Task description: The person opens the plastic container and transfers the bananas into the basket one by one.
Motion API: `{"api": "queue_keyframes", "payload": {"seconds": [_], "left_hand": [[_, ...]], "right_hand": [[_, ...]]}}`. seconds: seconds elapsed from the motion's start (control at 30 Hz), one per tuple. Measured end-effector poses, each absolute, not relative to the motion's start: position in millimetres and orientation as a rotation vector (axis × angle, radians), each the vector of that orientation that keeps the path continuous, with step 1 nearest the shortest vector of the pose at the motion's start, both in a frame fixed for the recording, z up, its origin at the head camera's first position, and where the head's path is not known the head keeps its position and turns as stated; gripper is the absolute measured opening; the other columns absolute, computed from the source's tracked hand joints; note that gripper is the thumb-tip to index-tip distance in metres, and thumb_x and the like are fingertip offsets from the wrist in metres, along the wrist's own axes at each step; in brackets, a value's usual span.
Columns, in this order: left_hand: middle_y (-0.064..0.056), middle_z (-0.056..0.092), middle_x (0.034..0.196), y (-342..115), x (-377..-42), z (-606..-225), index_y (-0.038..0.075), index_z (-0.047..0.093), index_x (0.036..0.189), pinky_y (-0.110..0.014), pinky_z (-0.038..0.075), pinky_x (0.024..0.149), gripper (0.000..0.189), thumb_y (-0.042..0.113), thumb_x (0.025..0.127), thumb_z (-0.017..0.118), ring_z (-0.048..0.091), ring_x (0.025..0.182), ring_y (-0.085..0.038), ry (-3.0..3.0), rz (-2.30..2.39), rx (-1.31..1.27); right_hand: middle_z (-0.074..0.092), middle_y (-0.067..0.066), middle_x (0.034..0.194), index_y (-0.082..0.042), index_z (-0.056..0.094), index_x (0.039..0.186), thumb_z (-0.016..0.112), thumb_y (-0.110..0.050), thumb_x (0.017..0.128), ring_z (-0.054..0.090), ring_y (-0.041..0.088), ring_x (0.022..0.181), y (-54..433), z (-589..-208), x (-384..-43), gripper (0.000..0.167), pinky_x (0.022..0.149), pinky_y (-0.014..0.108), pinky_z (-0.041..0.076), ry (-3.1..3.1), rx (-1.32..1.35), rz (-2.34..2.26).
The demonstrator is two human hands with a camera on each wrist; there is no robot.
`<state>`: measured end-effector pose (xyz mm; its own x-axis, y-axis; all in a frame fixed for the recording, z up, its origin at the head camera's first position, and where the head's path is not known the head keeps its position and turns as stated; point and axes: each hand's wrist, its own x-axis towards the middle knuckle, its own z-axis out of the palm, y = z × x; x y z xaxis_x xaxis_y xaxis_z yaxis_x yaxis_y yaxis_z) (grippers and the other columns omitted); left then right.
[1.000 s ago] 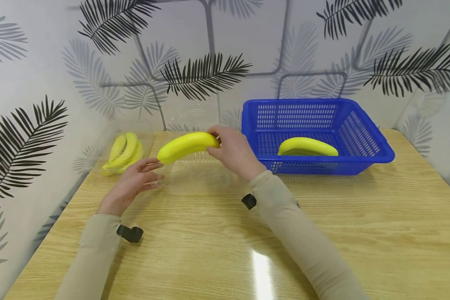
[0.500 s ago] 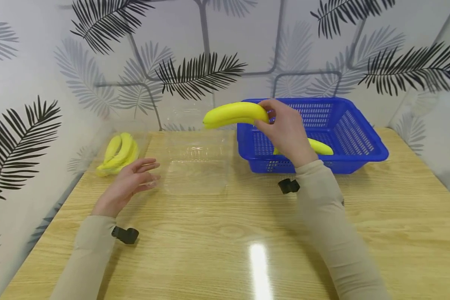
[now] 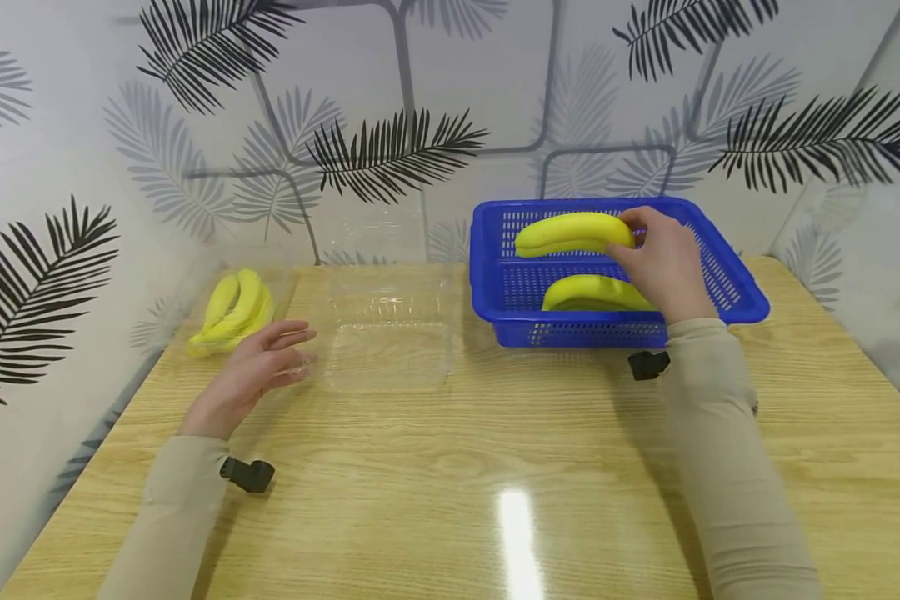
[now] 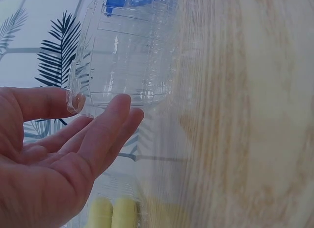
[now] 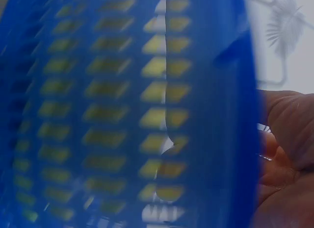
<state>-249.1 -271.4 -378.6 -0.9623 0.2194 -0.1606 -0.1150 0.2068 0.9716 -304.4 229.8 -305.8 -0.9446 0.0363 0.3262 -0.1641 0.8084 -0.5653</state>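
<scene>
My right hand (image 3: 667,262) grips a yellow banana (image 3: 570,233) by its right end, holding it level over the blue basket (image 3: 570,335). Below it, a second banana (image 3: 581,292) lies in the basket, its right end hidden behind my hand. In the right wrist view the basket wall (image 5: 216,115) covers most of the picture, with part of that hand at the right edge. My left hand (image 3: 251,375), fingers extended, is at the left side of a clear plastic box (image 4: 127,61); in the left wrist view its thumb meets the rim.
A bunch of bananas (image 3: 243,308) sits in another clear container at the back left, behind my left hand. The wood-grain table (image 3: 390,483) meets a leaf-patterned wall (image 3: 480,83) at the back. Light glares off the table near the front.
My right hand has carried the banana rightward from above the clear box to over the blue basket. The left hand has stayed beside the box.
</scene>
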Motion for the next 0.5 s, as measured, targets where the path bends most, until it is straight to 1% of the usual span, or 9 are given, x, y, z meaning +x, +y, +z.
{"api": "queue_keyframes", "payload": {"seconds": [0.27,0.5], "left_hand": [[-0.018,0.03,0.156,-271,-248,-379,0.0,0.023,0.153,-0.028,0.051,0.094,0.06,0.001,0.098,0.049,0.051,0.125,-0.032,2.229,1.815,0.116],[-0.018,0.03,0.156,-272,-248,-379,0.0,0.023,0.153,-0.031,0.05,0.097,0.06,0.001,0.099,0.049,0.049,0.127,-0.035,2.221,1.813,0.112]], "right_hand": [[0.06,0.024,0.118,0.001,0.057,0.13,0.066,-0.016,0.093,0.053,0.039,0.1,254,-323,-310,0.042,0.087,0.056,0.043,-2.769,0.052,0.801],[0.058,0.027,0.124,0.004,0.06,0.127,0.066,-0.015,0.093,0.052,0.042,0.108,259,-330,-318,0.04,0.092,0.057,0.044,-2.902,0.084,0.793]]}}
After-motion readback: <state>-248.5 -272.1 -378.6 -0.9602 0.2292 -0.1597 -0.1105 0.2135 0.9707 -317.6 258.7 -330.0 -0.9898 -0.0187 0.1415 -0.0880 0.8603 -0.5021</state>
